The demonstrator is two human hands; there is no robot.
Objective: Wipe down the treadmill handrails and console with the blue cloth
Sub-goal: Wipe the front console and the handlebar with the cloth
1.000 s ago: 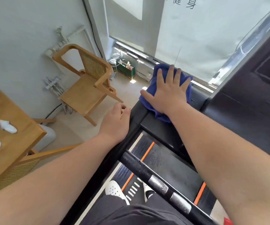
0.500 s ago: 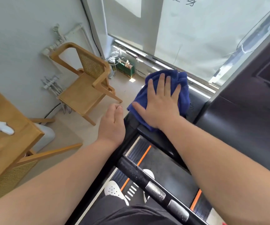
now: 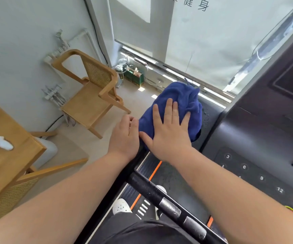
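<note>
Your right fingers (image 3: 169, 110) are lying straight and a little spread, and they are pressing flat on the blue cloth (image 3: 182, 96). The thumb is pointing left, and its tip is reaching the near left edge of the cloth. The palm of your right hand (image 3: 168, 136) is covering the near part of the cloth.

The cloth is a deep blue, soft and thick, and it is bunched into a rounded heap with folds on its far side. One small corner is standing up at the far edge. It is lying on the black side arm (image 3: 211, 111) of the treadmill, just left of the console (image 3: 258, 138) and near the window (image 3: 212, 41).

Your left hand (image 3: 124, 138) is resting just beside the cloth, on the left edge of the same arm. Its fingers are lying together and bending down at the far end; the tips are hidden, so I cannot tell if they are gripping anything.

Below your forearms, the black handrail bar (image 3: 151, 191) is crossing the view with two metal pads on it. Under it, one white shoe (image 3: 121, 206) is standing on the belt (image 3: 168, 175).

On the left, a wooden chair (image 3: 89, 97) is standing at the wall, and a wooden table (image 3: 13, 155) is nearer to you.
</note>
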